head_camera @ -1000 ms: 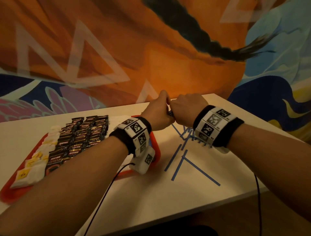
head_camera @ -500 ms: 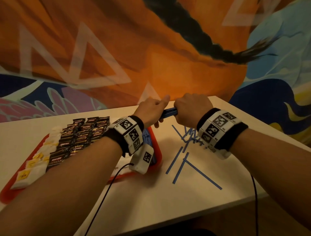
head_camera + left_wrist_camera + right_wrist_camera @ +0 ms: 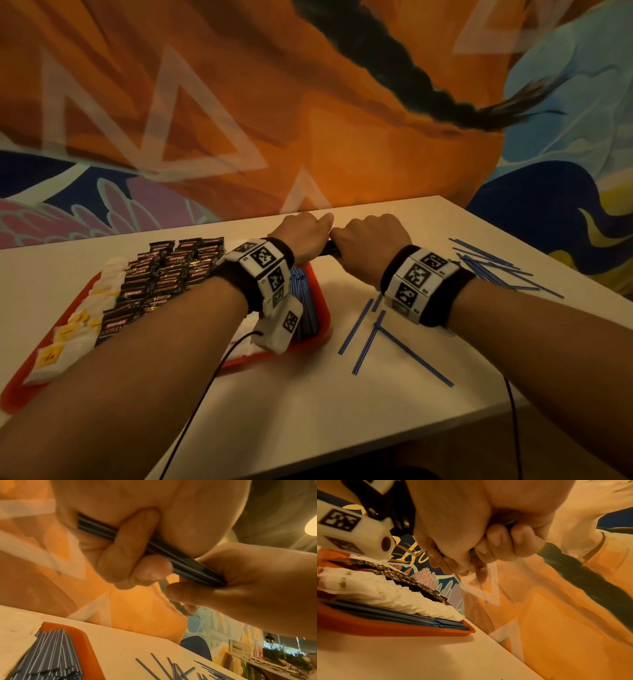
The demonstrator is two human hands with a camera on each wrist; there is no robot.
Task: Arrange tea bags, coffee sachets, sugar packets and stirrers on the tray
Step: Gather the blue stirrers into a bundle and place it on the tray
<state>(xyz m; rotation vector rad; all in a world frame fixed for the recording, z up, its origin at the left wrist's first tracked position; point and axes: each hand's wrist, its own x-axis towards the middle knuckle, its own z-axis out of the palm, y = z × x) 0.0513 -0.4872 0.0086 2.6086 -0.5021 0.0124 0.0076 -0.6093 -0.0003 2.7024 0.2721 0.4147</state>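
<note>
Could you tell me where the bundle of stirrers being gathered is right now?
In the head view, the stirrer bundle is gripped between the left hand and right hand, just beyond the red tray's far-right corner.

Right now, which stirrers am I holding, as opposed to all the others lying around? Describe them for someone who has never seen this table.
Start at the red tray on the pale table. Just above its far right corner, the left hand and right hand meet, each gripping one end of a tight bundle of stirrers. It alone is held in the air; the other stirrers lie on the tray or scattered on the table.
</note>
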